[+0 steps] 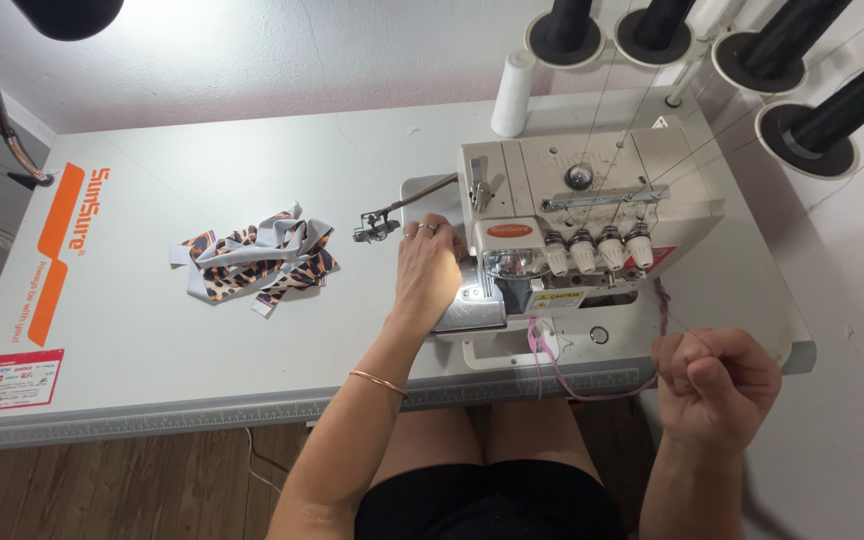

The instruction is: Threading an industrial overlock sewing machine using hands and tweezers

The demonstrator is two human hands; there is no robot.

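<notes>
Seated at a white sewing table (202,330), viewed from above. Overlock machine (572,230) sits right of centre, with four dark thread cones (802,90) on stands behind it and a white spool (512,95) at the back.

Left hand (427,270) lies flat on the machine bed just left of the presser-foot area, fingers spread and resting against the metal cover; nothing is pinched in it that I can see. Rings on two fingers, thin bangle on the wrist.

Right hand (717,385) is off the table's front right corner, fingers curled tight into a fist on a thin pink-purple cord (592,385). The cord runs from the fist back along the table edge and up to the front of the machine, where it loops (the end under the foot is hidden).

Judgement on handling: the cord looks light, limp and narrow, so it would slip through a loose hold; a firm pinch close to the machine gives better control than a distant grip.

A pile of leopard-print and grey fabric strips (252,262) lies well apart to the left, untouched. Soft, floppy pieces, likely to shift if brushed.
</notes>
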